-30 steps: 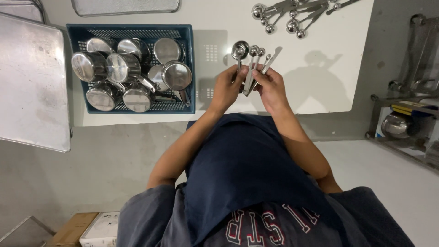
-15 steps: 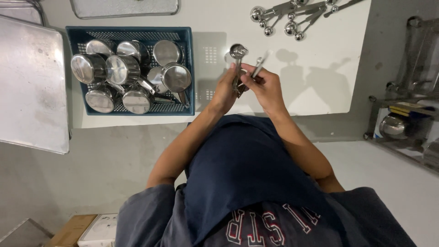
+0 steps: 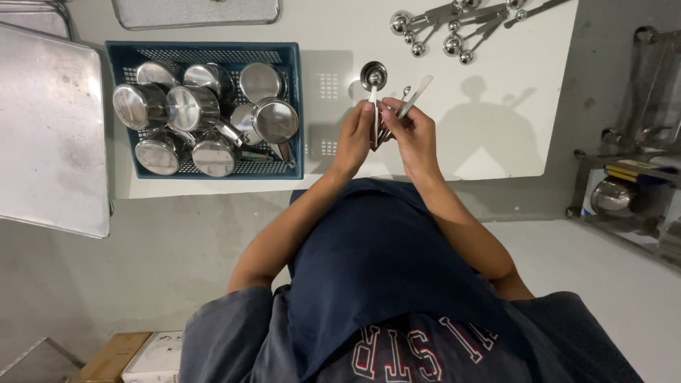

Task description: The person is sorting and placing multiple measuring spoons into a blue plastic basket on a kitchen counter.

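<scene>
Steel measuring spoons, both hands; nine cups

Bright, even overhead light washes the white bench. A soft grey shadow of the arms falls on it, right of the hands. Glare spots the steel cups in the blue basket. Focus is sharp; edges bow slightly.

A white table carries a blue crate of steel measuring cups at nine o'clock, loose measuring spoons at one o'clock, and a metal tray at eleven.
</scene>
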